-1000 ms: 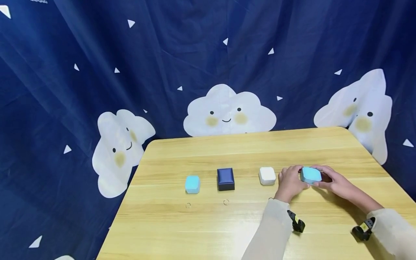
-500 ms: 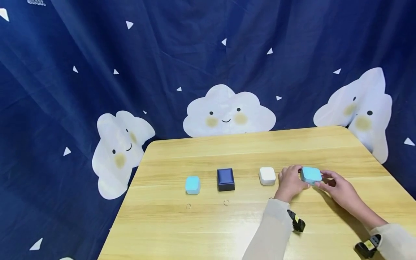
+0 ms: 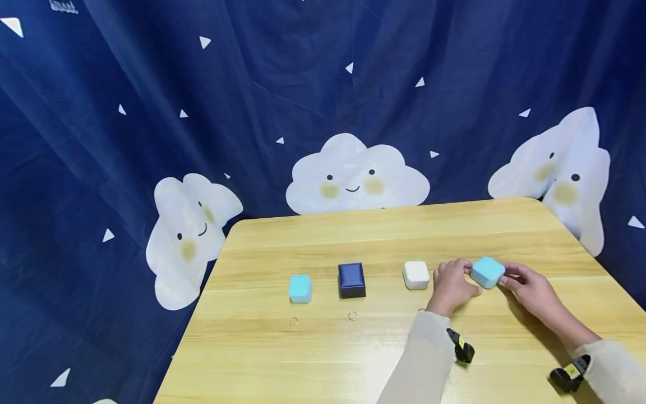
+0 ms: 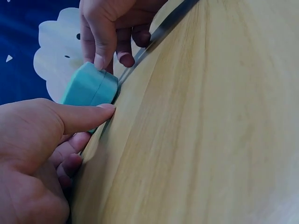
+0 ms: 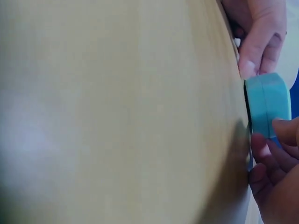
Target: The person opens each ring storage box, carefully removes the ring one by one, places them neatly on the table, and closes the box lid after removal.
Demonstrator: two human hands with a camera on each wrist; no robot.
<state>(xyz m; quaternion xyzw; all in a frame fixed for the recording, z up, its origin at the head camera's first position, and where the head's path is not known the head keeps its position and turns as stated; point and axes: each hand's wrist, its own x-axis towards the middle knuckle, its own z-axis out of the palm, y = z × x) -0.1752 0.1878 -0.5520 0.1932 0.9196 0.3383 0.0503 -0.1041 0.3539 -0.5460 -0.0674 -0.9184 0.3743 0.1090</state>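
A closed light-blue box with rounded corners (image 3: 487,271) sits on the right part of the table between my two hands. My left hand (image 3: 451,287) has its curled fingers and thumb around the box's left corner. On the other side, my right hand (image 3: 530,289) pinches the right corner with thumb and fingers. A lid seam runs around the teal-looking box (image 4: 92,87) in the left wrist view. Seen from the right wrist, the right thumb presses on the box's side (image 5: 268,100), and the left thumb tip is at its far edge. Some fingertips are hidden behind the box.
A white box (image 3: 416,275) stands just left of my left hand. Farther left are a navy box (image 3: 351,279) and a second light-blue box (image 3: 300,288). Two thin rings lie in front of them, one ring (image 3: 353,316) and another ring (image 3: 294,321). A blue curtain (image 3: 313,84) hangs behind the table.
The light-blue box between my hands has turned, so a corner now points toward me. My right hand has shifted its hold along the box's right side. My left hand has barely moved.
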